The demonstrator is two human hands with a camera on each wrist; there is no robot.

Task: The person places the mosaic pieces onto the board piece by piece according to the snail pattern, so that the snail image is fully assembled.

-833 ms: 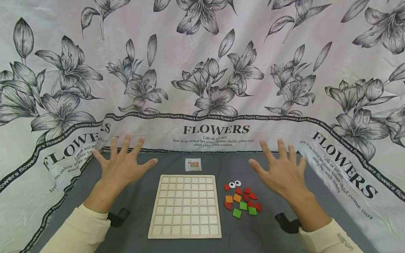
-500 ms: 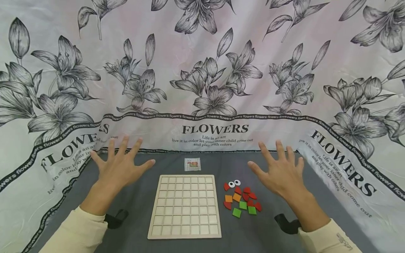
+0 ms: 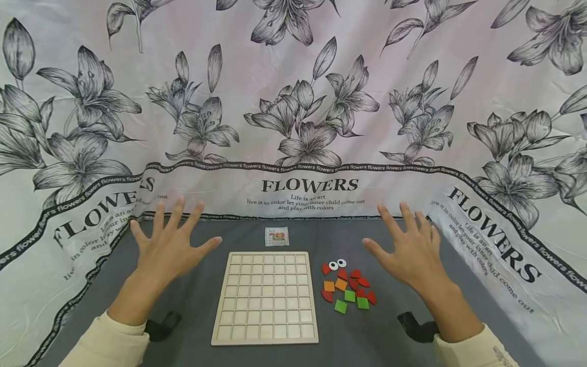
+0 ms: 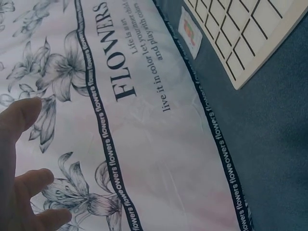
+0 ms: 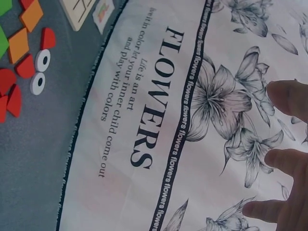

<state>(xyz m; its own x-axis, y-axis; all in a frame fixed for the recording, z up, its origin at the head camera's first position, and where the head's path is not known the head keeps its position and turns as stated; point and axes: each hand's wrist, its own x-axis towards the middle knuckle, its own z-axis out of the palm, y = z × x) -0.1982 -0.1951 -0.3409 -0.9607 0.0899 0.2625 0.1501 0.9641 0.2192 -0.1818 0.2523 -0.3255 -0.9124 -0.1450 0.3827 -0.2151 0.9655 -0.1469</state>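
Note:
My left hand [image 3: 167, 250] is raised over the grey table at the left, fingers spread, nothing in it. Likewise spread and bare, my right hand [image 3: 410, 255] hovers at the right. Between them lies a pale wooden board [image 3: 266, 298] with a grid of square recesses. To its right several small pieces lie loose: red quarter-rounds [image 3: 355, 274], orange squares [image 3: 341, 284], green squares [image 3: 350, 295] and two white rings with black centres [image 3: 333, 265]. Behind the board is a small picture card [image 3: 277, 236] with a coloured figure on a grid. Fingertips of each hand show in the wrist views.
A white cloth [image 3: 312, 196] printed with lilies and the word FLOWERS hangs behind the table [image 3: 192, 306] and along both sides. Dark straps [image 3: 415, 326] hang below the wrists, near the cream sleeves [image 3: 112, 341].
The head view has shifted slightly, so the board and pieces sit a little further left. My left hand has drifted slightly left and down; both hands keep their spread pose.

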